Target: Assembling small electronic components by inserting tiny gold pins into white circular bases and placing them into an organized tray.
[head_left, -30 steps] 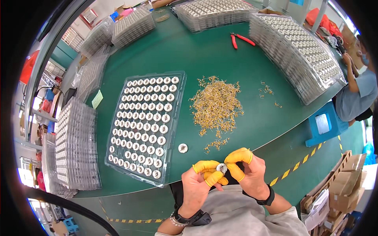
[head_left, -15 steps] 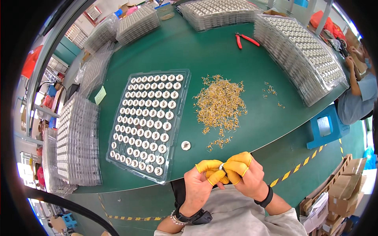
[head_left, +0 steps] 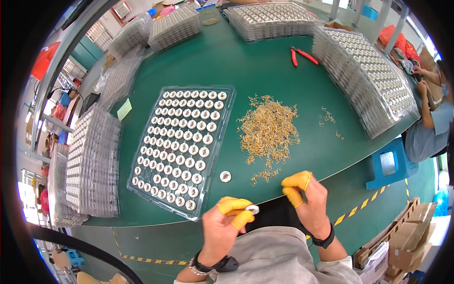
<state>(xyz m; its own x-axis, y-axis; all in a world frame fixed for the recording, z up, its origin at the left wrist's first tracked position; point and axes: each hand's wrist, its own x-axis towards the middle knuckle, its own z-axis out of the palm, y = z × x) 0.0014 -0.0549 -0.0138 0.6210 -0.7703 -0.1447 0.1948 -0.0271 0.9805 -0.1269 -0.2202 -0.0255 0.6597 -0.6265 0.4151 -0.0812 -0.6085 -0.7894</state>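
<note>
My left hand, in yellow finger cots, pinches a small white round part with a metallic look, just off the table's front edge. My right hand, also in yellow finger cots, is at the table edge. Its thumb and forefinger are slightly apart, with nothing visible between them. Closest to it is a small cluster of yellow components with wire leads, below the big pile of the same components. A single white round part lies on the table between the pile and a clear tray holding rows of such parts.
Stacked filled trays stand at the left, back and right. Red-handled pliers lie at the back right. Several loose wire pieces are right of the pile. A person works beyond a blue stool.
My hands have come apart. The left moved slightly left, keeping the white round part; the right let go of it and rose toward the small cluster. The view has shifted slightly.
</note>
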